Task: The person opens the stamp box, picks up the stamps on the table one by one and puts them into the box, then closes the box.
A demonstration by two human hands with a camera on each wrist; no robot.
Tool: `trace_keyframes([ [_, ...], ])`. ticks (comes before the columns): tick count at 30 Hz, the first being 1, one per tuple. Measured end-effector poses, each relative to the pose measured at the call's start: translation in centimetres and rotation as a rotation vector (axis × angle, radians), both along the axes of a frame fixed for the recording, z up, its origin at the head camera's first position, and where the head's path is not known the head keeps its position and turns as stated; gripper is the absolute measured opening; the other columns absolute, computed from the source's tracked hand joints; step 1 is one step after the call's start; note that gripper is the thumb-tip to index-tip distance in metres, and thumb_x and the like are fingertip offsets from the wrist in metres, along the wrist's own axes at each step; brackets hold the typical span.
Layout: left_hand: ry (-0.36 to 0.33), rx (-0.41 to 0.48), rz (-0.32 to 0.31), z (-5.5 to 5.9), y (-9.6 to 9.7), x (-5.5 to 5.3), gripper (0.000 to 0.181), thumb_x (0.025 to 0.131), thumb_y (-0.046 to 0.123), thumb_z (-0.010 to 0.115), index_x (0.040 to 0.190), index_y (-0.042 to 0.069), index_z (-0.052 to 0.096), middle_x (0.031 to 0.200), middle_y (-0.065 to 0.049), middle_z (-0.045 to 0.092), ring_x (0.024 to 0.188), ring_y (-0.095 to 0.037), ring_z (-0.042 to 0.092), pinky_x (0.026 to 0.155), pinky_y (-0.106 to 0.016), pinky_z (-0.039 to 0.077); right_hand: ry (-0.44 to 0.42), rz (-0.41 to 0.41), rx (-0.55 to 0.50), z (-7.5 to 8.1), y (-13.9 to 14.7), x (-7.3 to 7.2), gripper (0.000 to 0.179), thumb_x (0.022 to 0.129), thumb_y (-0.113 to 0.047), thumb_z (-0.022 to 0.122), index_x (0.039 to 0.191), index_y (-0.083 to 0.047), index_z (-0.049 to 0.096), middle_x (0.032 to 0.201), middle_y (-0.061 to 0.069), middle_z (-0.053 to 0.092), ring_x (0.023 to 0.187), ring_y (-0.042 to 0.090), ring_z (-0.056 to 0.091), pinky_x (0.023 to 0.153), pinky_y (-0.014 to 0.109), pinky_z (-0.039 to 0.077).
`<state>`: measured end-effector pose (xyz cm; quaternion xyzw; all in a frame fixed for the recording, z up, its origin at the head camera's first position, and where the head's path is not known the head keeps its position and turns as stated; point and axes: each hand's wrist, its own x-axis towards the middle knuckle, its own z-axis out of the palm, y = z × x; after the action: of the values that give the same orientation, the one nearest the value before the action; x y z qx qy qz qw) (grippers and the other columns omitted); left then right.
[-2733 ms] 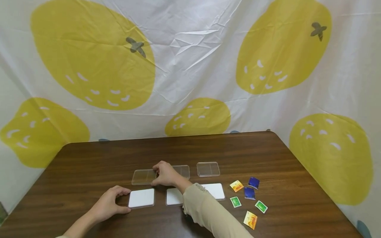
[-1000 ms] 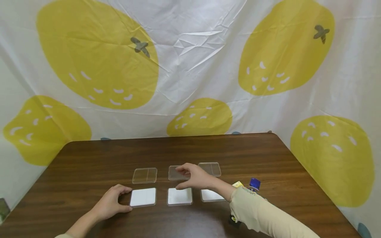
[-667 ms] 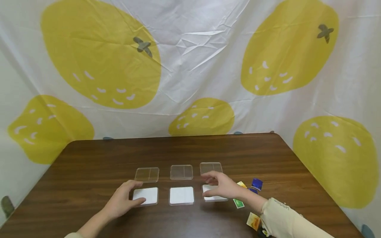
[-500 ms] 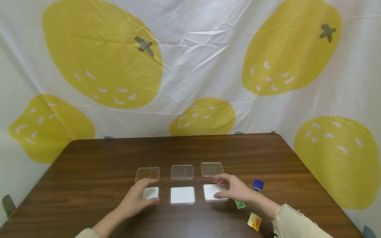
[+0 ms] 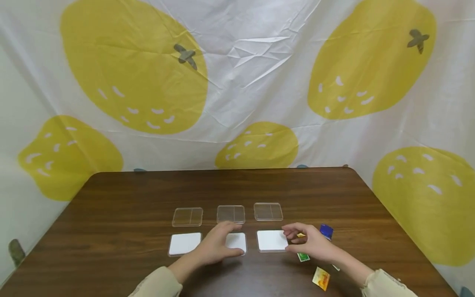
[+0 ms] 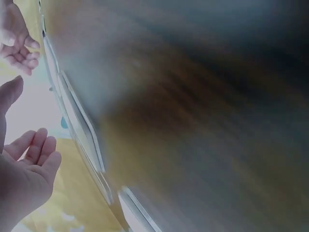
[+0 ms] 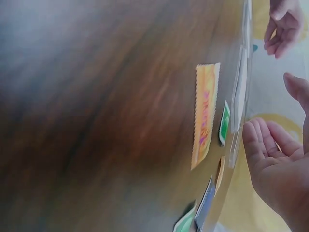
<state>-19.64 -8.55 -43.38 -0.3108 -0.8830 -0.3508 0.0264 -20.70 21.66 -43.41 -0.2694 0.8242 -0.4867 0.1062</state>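
Note:
Three shallow clear boxes with white faces lie in a row: a left box (image 5: pixel 184 243), a middle box (image 5: pixel 236 242) and a right box (image 5: pixel 272 241). My left hand (image 5: pixel 213 247) is over the middle box, thumb and fingers spread apart, covering its left part. In the left wrist view that hand (image 6: pixel 29 176) holds nothing between its relaxed fingers. My right hand (image 5: pixel 315 244) is at the right box's right edge, fingers loosely bent. The right wrist view shows that hand (image 7: pixel 277 169) with a bare palm.
Behind the boxes lie three clear lids: left (image 5: pixel 187 217), middle (image 5: pixel 231 214) and right (image 5: pixel 268 211). Small packets lie at the right: an orange one (image 5: pixel 321 279), a green one (image 5: pixel 303 257) and a blue one (image 5: pixel 326 232). My right hand partly hides others. A lemon-print cloth (image 5: pixel 256 148) hangs behind the table (image 5: pixel 122 214).
My right hand has moved from the lids rightward, past the right box. My left hand has left the left box and moved right to the middle one. The view has shifted slightly.

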Motion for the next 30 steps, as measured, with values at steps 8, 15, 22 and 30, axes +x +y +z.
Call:
trace_keyframes([
  [8,-0.042,-0.12,-0.011,0.0,3.1,-1.2,0.062,0.069,0.033,0.076,0.117,-0.001,0.055,0.109,-0.009,0.058,0.104,-0.023,0.052,0.091,-0.036,0.041,0.055,-0.033,0.052,0.2,1.9,0.6,0.039,0.079,-0.017,0.07,0.109,0.006,0.059,0.098,0.014,0.062,0.083,0.012,0.057,0.07,0.025,0.05],
  [15,-0.039,-0.207,0.022,0.1,4.8,-1.8,0.064,0.065,0.035,0.079,0.113,-0.002,0.057,0.102,-0.008,0.057,0.097,-0.022,0.052,0.087,-0.03,0.043,0.114,-0.111,0.189,0.4,3.0,0.5,0.017,0.081,-0.013,0.066,0.091,0.001,0.067,0.078,0.001,0.064,0.067,0.001,0.054,0.059,0.021,0.047],
  [22,-0.029,-0.234,0.039,-0.1,5.2,-2.1,0.056,0.065,0.033,0.079,0.107,0.0,0.06,0.096,-0.006,0.057,0.091,-0.019,0.051,0.08,-0.027,0.043,0.138,-0.111,0.248,0.1,3.4,0.9,0.009,0.075,-0.005,0.069,0.083,-0.001,0.069,0.076,0.002,0.065,0.065,-0.001,0.052,0.057,0.02,0.046],
  [30,0.016,-0.253,0.041,-0.4,5.5,-2.2,0.052,0.064,0.032,0.079,0.104,0.002,0.063,0.091,-0.004,0.056,0.085,-0.017,0.048,0.073,-0.023,0.042,0.228,-0.102,0.283,-0.2,3.0,1.1,0.012,0.07,-0.004,0.074,0.081,0.0,0.07,0.074,0.003,0.065,0.062,-0.002,0.052,0.053,0.019,0.046],
])
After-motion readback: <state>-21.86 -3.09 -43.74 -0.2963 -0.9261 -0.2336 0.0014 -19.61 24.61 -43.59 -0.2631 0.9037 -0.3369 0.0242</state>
